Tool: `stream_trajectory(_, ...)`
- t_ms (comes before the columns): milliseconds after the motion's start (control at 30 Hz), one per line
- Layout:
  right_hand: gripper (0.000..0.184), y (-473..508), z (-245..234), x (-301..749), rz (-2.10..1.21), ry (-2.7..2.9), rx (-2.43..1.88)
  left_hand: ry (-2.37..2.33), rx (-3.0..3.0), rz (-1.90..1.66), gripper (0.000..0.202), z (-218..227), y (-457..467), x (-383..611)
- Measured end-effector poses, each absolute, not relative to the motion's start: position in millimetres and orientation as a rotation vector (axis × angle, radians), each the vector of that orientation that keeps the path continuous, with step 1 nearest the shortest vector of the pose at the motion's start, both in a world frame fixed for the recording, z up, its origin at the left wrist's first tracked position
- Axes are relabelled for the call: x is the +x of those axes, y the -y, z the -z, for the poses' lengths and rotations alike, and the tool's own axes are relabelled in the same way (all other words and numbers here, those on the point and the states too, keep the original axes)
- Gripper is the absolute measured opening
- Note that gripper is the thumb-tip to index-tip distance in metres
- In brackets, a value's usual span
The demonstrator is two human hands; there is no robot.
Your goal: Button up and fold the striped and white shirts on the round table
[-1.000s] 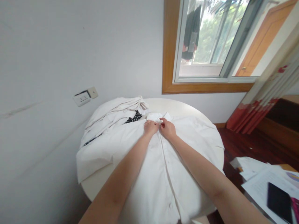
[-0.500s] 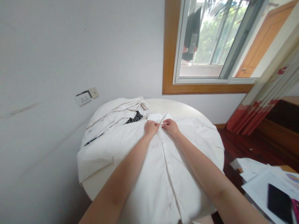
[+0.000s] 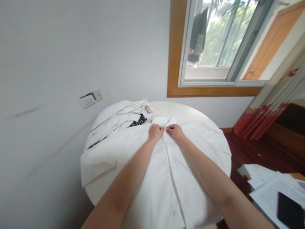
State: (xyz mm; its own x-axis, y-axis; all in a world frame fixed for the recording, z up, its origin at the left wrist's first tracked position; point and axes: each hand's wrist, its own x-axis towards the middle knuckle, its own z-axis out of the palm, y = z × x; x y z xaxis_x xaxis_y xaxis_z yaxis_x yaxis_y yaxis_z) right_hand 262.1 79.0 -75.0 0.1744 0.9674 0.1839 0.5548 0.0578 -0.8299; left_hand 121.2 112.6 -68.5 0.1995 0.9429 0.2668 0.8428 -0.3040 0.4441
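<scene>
A white button-up shirt (image 3: 171, 178) lies spread front-up over a round white table (image 3: 188, 111), collar towards the wall. My left hand (image 3: 156, 132) and my right hand (image 3: 175, 131) meet at the top of the shirt's button placket, just below the collar. Both hands have curled fingers that pinch the two front edges of the cloth together. A row of small buttons runs down the placket towards me.
Several folded white garments (image 3: 119, 119) with a black striped piece (image 3: 139, 120) lie at the table's far left. A wall socket (image 3: 89, 99) and a window (image 3: 214, 41) are behind. Papers (image 3: 269, 190) and a dark phone (image 3: 289, 211) lie at lower right.
My right hand has slid slightly towards my left, so the fingertips now meet at the placket. The camera view has shifted a little.
</scene>
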Motion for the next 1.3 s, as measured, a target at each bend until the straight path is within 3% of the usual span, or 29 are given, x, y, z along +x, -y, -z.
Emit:
stream_trajectory(800, 0.02, -76.4, 77.3, 261.0, -0.663, 1.469, -1.557, -1.771, 2.302, -0.734, 0.028, 61.9, -102.6, 122.4)
stream_trajectory(1300, 0.018, -60.1, 60.9, 234.3, -0.034, 1.702, -1.906, -1.732, 2.332, -0.706, 0.04, 65.5, -111.3, 122.1)
